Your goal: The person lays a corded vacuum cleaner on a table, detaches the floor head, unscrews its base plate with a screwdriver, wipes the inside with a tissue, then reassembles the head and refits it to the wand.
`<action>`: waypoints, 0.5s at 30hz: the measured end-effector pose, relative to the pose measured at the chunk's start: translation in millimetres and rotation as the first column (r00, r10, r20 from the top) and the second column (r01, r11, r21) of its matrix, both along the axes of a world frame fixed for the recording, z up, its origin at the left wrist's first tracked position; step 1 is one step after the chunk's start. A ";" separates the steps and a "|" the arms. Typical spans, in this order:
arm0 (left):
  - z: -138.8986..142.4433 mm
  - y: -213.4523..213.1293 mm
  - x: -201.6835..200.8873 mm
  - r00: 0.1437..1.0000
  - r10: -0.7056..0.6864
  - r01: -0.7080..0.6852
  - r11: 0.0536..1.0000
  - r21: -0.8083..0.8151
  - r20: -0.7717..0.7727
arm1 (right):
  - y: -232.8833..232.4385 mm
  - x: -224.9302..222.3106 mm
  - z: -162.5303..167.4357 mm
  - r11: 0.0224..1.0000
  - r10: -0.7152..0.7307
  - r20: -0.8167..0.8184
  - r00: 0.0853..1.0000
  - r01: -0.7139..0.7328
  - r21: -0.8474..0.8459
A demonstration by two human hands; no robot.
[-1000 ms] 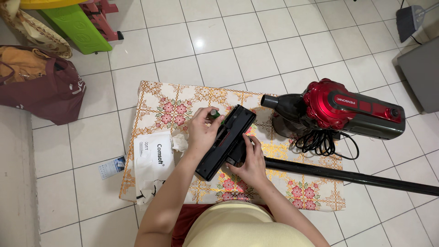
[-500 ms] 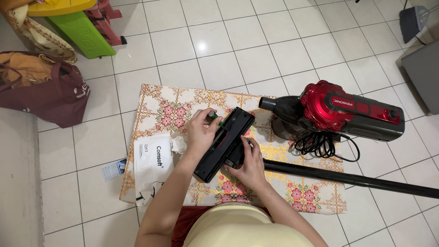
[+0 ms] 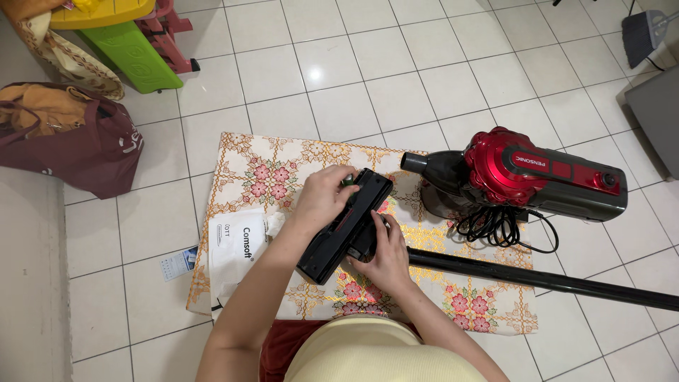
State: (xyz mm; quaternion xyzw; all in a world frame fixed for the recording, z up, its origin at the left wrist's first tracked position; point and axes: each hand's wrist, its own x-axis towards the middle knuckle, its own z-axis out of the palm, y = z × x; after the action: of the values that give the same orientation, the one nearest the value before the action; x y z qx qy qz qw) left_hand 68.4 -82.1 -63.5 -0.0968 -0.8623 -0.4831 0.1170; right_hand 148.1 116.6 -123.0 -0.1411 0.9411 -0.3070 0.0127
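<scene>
Nearest the camera, the right hand (image 3: 385, 256) cups the near side of a black vacuum floor head (image 3: 345, 225), its fingers curled around the lower edge and the thumb lying on top. The floor head lies slantwise on a patterned floral cloth (image 3: 283, 170) spread over the white floor tiles (image 3: 339, 78), its long body running from lower left to upper right. The left hand (image 3: 322, 198) rests over the upper part of the floor head, fingers bent and closed on something small and dark green at the far end; what that piece is cannot be told from this view. Just left of the left forearm, a white plastic packet (image 3: 237, 244) lies on the edge of the cloth. To the right, a long black tube (image 3: 552, 279) stretches across the cloth and onto the tiles. Beyond it stands a red and grey vacuum body (image 3: 537, 173) with a black coiled cord (image 3: 495, 226) beside it. Farther off to the left sits a maroon bag (image 3: 78, 148), and past that a green plastic stool (image 3: 131, 49).
</scene>
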 end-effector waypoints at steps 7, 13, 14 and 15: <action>-13.3 6.9 9.5 0.990 0.121 -0.126 0.990 -0.067 -0.074 | 1.2 -0.5 0.3 1.000 0.015 0.002 1.000 -0.015 0.021; -22.6 14.4 20.6 0.976 0.185 -0.198 0.974 -0.111 -0.116 | -3.2 -7.0 32.8 0.987 0.070 0.162 0.984 -0.092 0.131; -22.6 16.8 20.9 0.975 0.165 -0.183 0.977 -0.110 -0.149 | -4.5 -11.2 40.9 0.986 0.071 0.146 0.987 -0.092 0.139; -22.3 19.5 21.3 0.977 0.168 -0.184 0.977 -0.110 -0.133 | -6.7 -15.1 48.5 0.985 0.072 0.134 0.988 -0.092 0.148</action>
State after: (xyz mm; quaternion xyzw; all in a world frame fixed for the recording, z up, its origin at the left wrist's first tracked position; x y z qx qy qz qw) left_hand 89.7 -62.6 -85.8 -0.0566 -0.8865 -0.4103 0.2063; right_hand 133.0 109.8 -74.5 -0.1583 0.9526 -0.2409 0.0967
